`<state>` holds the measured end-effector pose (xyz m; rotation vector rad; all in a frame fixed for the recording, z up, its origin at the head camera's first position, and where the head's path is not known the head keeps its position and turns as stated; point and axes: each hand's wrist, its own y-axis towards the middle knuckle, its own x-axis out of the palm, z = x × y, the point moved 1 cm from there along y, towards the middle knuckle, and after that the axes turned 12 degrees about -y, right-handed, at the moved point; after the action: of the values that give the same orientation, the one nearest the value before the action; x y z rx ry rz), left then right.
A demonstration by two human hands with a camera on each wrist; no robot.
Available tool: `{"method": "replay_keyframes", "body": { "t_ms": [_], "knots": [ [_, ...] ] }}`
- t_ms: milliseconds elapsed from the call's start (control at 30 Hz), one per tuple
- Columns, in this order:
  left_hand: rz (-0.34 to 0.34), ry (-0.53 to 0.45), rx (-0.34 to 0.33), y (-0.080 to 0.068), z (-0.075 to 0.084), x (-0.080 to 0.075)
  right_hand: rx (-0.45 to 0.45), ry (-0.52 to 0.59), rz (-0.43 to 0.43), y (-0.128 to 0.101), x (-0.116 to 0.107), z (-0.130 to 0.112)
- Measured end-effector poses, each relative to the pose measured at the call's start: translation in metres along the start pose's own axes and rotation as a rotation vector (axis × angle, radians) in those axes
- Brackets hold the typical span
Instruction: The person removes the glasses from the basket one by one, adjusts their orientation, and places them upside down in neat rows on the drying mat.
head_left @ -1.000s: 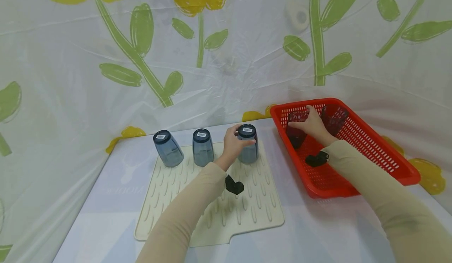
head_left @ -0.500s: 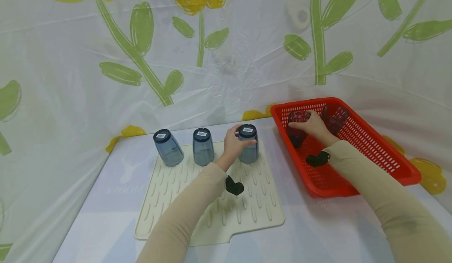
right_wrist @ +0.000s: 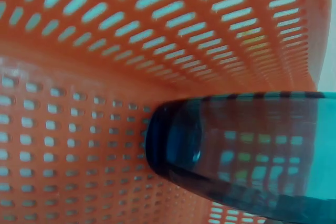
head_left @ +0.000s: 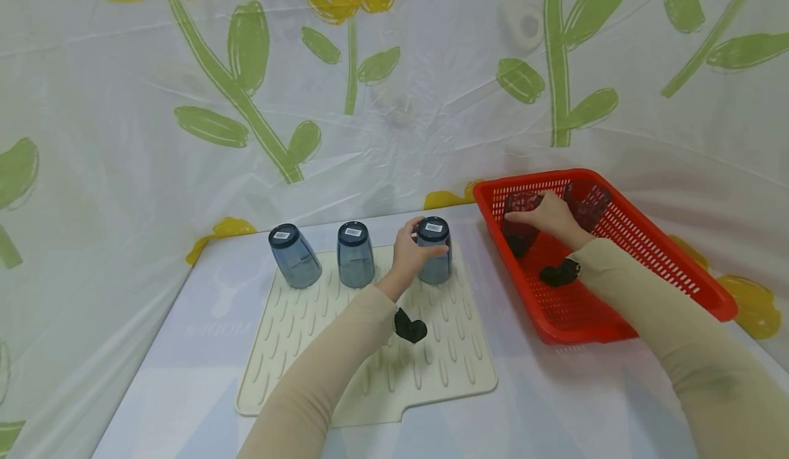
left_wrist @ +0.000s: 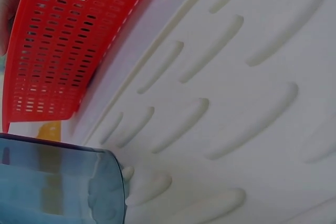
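Observation:
My left hand holds the rightmost blue drinking glass, which stands upside down on the cream drying mat. In the left wrist view that glass rests with its rim against the mat. Inside the red basket, my right hand grips another glass at its upper part, thumb on the near left side. Its dark base is down in the basket in the right wrist view. Behind that hand a second glass leans in the basket, partly hidden.
Two more upside-down blue glasses stand along the mat's back edge: a middle one and a tilted left one. A flower-printed curtain hangs behind the table.
My right hand has shifted slightly, its fingers settling lower round the glass in the basket. My left hand stays on its glass, and the glasses on the mat have not moved.

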<state>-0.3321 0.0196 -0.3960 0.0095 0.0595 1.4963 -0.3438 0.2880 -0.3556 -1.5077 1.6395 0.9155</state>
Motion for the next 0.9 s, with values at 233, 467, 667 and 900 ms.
{"method": "replay_keyframes", "body": {
  "t_ms": [233,467,667,900],
  "knots": [
    [0.0,0.008,-0.014,-0.002,0.004,-0.001,-0.006,-0.115,-0.014,-0.002,-0.007,-0.003],
    [0.002,-0.003,-0.034,-0.004,0.005,-0.004,-0.012,-0.14,-0.03,-0.006,-0.018,-0.008],
    [-0.01,0.009,-0.033,-0.006,0.005,-0.008,0.007,-0.147,-0.052,-0.011,-0.028,-0.016],
    [-0.034,0.027,-0.041,-0.012,0.01,-0.015,-0.037,-0.194,-0.103,-0.019,-0.044,-0.031]
  ]
}}
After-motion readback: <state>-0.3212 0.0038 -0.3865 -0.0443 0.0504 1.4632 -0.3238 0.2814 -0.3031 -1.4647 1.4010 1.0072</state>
